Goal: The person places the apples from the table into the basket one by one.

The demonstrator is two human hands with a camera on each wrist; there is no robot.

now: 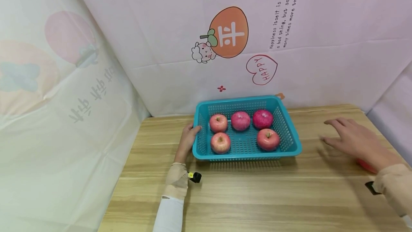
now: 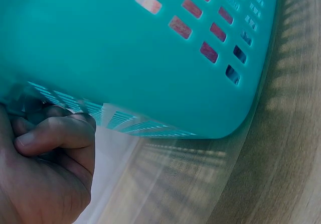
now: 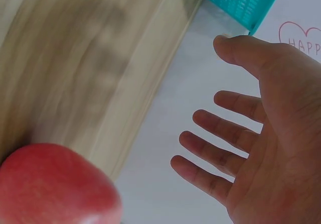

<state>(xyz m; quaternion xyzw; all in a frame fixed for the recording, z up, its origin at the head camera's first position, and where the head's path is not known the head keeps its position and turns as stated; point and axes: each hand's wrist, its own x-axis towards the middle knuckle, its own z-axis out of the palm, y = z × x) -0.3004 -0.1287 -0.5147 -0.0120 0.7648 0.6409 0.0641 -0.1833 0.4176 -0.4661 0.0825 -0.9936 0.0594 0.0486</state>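
A turquoise plastic basket point(image 1: 238, 156) with perforated walls sits toward the back of the table and holds several red and pink apples point(image 1: 268, 139). My left hand point(image 1: 188, 139) grips the basket's left side, thumb over the rim; in the left wrist view its fingers curl beside the basket wall point(image 2: 115, 48). Off to the right of the basket, my right hand point(image 1: 354, 140) hovers above the table with fingers spread and nothing held. Beneath that wrist lies a red apple point(image 1: 367, 166), mostly hidden in the head view but plainer in the right wrist view point(image 3: 60, 184).
The wooden table point(image 1: 244, 199) ends at the back against a white printed cloth point(image 1: 161, 74). Another cloth point(image 1: 64, 146) hangs along the left side. Each forearm wears a small black wrist camera, the left one point(image 1: 195, 177) close to the basket's front left corner.
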